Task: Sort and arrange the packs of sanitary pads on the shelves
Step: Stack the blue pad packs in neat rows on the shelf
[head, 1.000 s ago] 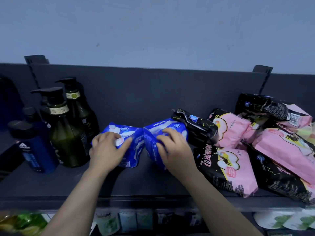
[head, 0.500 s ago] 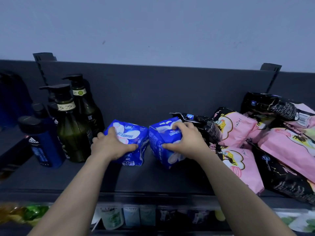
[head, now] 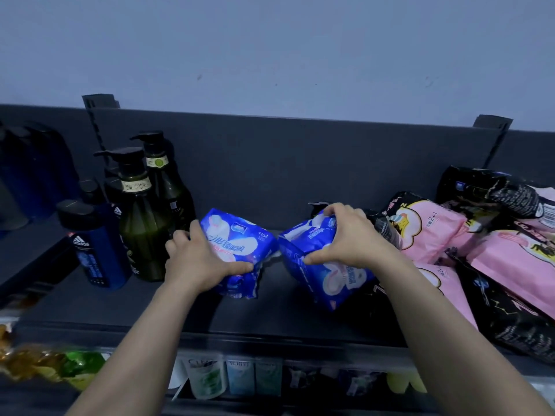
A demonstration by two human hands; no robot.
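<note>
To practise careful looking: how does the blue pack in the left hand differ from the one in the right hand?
The left pack stands nearly upright, its front facing us; the right pack is tipped at a slant. The left pack sits by the green bottles; the right pack by the pink packs. Both are blue; the left hand grips one, the right hand the other.

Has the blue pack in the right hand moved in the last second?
Yes. The right blue pack has tipped and slid rightward: it now overlaps the left end of the black-and-pink pack, which it stood clear of before.
</note>
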